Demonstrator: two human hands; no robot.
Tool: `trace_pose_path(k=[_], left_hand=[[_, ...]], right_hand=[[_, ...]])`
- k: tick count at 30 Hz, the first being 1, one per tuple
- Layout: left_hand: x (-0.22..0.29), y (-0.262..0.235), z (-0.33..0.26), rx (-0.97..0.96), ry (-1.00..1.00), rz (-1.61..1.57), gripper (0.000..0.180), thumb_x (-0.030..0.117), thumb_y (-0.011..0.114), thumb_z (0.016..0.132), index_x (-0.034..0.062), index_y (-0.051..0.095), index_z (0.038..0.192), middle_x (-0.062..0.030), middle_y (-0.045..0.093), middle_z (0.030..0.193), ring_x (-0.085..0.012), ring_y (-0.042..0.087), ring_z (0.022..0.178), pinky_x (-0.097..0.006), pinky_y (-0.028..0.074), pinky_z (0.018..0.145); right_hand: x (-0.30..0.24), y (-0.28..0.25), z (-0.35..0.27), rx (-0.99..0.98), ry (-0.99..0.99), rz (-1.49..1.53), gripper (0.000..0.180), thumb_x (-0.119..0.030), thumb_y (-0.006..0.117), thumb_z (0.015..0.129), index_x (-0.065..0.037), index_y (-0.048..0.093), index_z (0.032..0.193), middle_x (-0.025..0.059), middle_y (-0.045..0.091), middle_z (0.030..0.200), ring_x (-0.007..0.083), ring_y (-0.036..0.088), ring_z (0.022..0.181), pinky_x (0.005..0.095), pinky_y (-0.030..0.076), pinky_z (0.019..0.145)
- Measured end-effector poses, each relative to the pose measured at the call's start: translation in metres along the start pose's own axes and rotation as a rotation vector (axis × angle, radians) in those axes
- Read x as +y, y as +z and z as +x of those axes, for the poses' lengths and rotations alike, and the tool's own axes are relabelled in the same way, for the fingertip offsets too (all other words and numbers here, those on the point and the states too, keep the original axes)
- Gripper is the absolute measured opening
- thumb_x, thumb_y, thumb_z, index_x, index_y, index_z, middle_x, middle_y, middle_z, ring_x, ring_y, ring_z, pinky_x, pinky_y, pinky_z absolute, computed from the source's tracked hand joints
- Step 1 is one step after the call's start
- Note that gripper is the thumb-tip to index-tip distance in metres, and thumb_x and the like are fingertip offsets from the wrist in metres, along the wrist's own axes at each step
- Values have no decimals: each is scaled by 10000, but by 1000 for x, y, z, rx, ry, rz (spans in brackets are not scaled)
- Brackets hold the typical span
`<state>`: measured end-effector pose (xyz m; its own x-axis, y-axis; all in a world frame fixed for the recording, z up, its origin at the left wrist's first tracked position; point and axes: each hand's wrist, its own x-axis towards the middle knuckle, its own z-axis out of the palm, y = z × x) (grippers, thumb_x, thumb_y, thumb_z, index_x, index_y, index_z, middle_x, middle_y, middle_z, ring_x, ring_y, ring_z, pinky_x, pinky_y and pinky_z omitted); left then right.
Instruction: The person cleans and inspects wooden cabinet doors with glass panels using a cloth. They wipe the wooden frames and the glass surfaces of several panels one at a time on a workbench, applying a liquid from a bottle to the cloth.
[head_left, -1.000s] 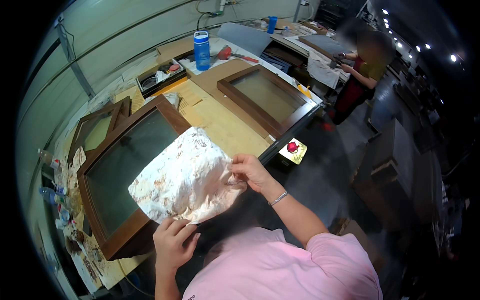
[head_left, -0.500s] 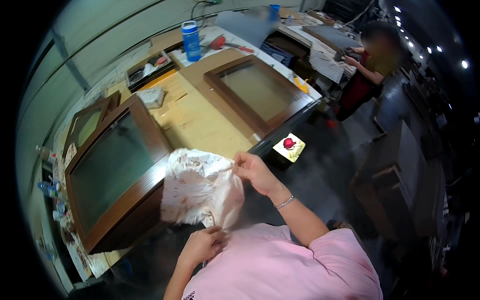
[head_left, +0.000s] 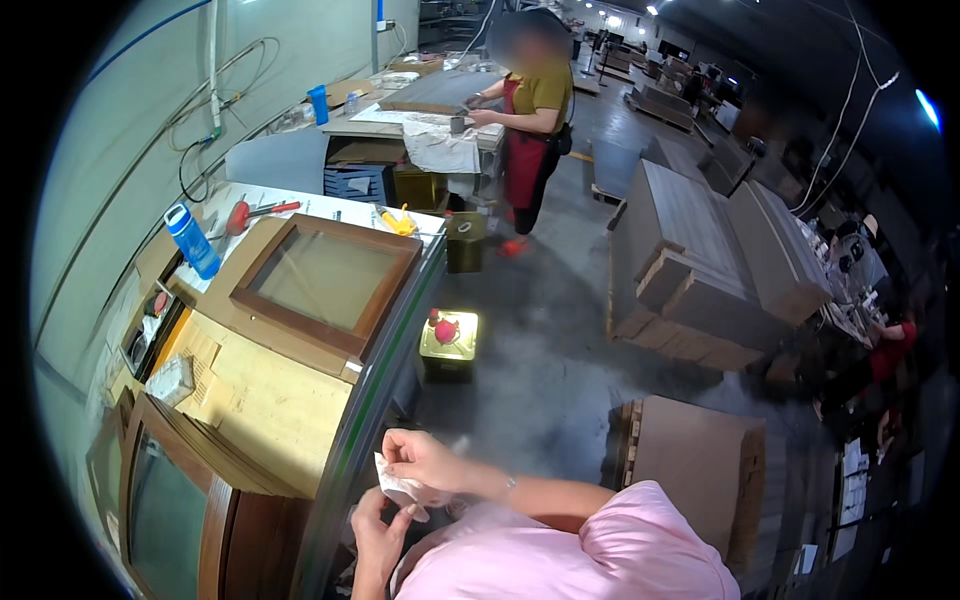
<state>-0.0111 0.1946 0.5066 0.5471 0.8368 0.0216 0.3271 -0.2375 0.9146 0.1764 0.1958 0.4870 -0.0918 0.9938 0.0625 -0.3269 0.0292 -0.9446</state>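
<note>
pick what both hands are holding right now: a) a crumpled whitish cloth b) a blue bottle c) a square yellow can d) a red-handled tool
a: the left hand and right hand both pinch a crumpled whitish cloth close to the chest, while the blue bottle stands on the bench and the square yellow can sits on the floor.

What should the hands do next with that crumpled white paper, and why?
Probably press one more fold into the crumpled white paper. The right hand pinches its top and the left hand grips it from below, close to the pink shirt, so it is already bunched into a small wad. The wood-framed glass panel on the workbench lies untouched beside them.
</note>
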Motion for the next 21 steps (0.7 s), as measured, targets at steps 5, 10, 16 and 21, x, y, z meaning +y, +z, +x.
trace_pose_path(k=[5,10,16,21], left_hand=[[-15,7,-14,-33,-6,105,149,30,744,779,-30,696,907,-144,677,820,-251,648,750,-346,505,722],[-40,-2,-31,87,-149,-129,43,-20,665,858,-58,673,876,-33,635,761,-89,547,696,-260,454,643],[-21,-12,-40,316,-158,-284,210,145,572,1000,23,598,832,69,494,721,-20,413,668,-207,330,587],[-27,-37,-54,348,-273,-300,171,101,573,961,-3,619,832,46,527,745,-51,460,705,-229,372,615]], right_hand=[[-1,9,-9,9,9,145,142,38,624,888,-45,512,912,1,562,841,64,558,773,227,451,677],[6,14,-6,23,12,153,132,63,601,880,-35,521,921,5,567,827,68,567,776,226,454,673],[-6,6,0,55,31,-21,124,65,600,867,-25,553,938,-4,582,818,48,568,758,227,456,658],[3,20,16,75,3,-273,112,49,660,787,-7,605,866,7,605,784,88,590,755,256,488,677]])
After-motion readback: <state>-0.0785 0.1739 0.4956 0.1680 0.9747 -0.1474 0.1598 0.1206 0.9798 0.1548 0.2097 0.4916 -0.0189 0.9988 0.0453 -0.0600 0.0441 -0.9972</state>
